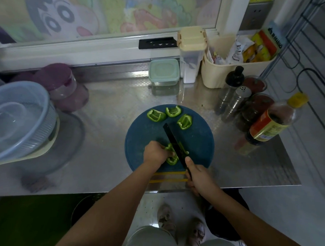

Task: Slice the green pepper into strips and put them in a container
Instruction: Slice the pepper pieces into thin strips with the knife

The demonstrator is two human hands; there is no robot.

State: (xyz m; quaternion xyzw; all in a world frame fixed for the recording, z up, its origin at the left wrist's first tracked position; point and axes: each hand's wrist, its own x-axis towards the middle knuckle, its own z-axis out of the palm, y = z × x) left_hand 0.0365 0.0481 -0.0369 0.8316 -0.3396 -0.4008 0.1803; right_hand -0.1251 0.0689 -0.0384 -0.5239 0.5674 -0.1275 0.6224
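Observation:
A round dark-blue cutting board [198, 143] lies on the steel counter. Three green pepper pieces rest at its far edge: one at the left [156, 115], one in the middle [173, 111], one at the right [185, 121]. My left hand [155, 153] presses down another green pepper piece [172, 157] near the board's front. My right hand [197, 176] grips the handle of a black knife [173, 141], whose blade lies across that piece. A pale-green lidded container [164, 71] sits at the back of the counter.
Left of the board stand a plastic colander stacked with bowls [18, 119] and purple-lidded jars [64, 85]. On the right are shakers [234, 104], a sauce bottle [270, 124] and a cream basket of packets [236, 57]. The counter's front edge runs just behind my wrists.

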